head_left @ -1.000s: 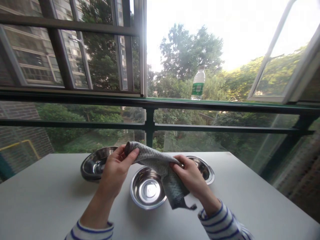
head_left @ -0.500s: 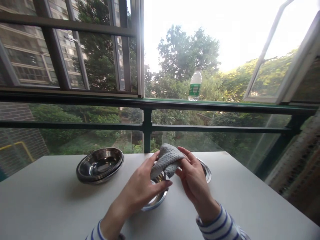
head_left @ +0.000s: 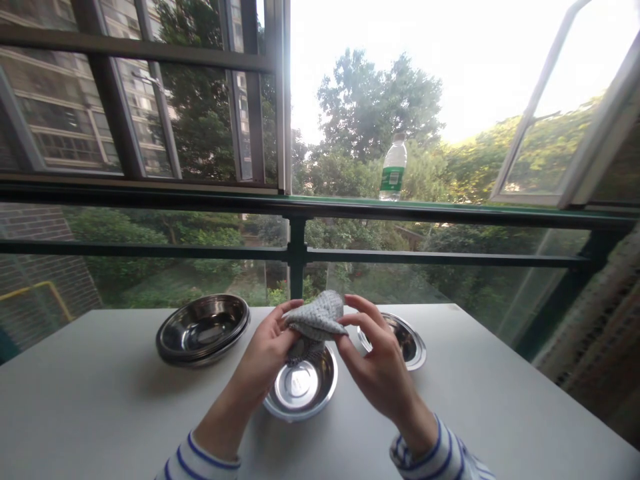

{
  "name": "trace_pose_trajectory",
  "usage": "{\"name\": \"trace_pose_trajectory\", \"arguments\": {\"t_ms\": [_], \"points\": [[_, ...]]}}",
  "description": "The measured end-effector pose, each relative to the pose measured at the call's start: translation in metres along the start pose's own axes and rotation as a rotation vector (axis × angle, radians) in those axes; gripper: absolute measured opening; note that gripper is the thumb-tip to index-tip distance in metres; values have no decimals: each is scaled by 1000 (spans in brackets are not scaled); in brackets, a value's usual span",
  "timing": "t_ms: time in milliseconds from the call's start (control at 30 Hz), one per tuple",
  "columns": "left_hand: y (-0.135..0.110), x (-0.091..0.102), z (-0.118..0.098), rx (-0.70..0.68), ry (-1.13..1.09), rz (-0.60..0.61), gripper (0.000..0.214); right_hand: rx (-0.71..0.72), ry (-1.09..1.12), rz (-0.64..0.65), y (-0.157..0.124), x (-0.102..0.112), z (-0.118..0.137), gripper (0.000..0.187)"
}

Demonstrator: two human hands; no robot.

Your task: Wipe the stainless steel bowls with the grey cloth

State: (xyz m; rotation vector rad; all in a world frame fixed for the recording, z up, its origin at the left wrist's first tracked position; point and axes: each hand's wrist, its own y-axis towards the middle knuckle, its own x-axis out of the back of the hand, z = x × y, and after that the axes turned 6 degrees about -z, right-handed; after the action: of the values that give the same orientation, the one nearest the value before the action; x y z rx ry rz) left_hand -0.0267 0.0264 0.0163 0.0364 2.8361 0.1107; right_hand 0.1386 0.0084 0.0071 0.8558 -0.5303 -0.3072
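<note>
A grey textured cloth (head_left: 316,319), bunched and folded, is held up between both hands over a shiny steel bowl (head_left: 300,393) on the table. My left hand (head_left: 267,350) pinches the cloth's left end between thumb and fingers. On the other side, my right hand (head_left: 377,357) grips its right corner with thumb and index finger, the other fingers loosely curved. The cloth covers the far part of the bowl's rim. Behind my right hand lies a second steel bowl (head_left: 417,357), partly hidden by the fingers.
Stacked steel bowls (head_left: 203,330) stand at the left on the white table (head_left: 125,413). Past its far edge runs a dark green railing (head_left: 440,213) with glass below. A plastic bottle (head_left: 393,170) with a green label stands on the ledge by the open window.
The cloth has been turned and refolded, and my left hand has drawn back to the left, uncovering more of the middle bowl. My right fingers have shifted along the cloth's edge.
</note>
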Motion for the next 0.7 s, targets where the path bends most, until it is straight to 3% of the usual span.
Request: {"name": "trace_pose_trajectory", "arguments": {"t_ms": [233,367,467,567,633,700], "points": [[6,-2,6,54,-60,-210,29,426,-166,121,-4,-4,-2,11],[2,-7,2,101,-355,-81,21,507,-251,262,-8,-12,3,15],[0,-8,0,80,-336,-45,32,522,-219,329,-10,-13,6,16],[-1,-5,0,52,-233,-88,38,406,-115,210,-9,-10,2,21],[-2,-5,0,59,-212,-35,35,187,-37,89,-7,-7,-3,33],[-3,-5,1,66,-208,44,32,-78,103,95,-5,-5,-8,50]]}}
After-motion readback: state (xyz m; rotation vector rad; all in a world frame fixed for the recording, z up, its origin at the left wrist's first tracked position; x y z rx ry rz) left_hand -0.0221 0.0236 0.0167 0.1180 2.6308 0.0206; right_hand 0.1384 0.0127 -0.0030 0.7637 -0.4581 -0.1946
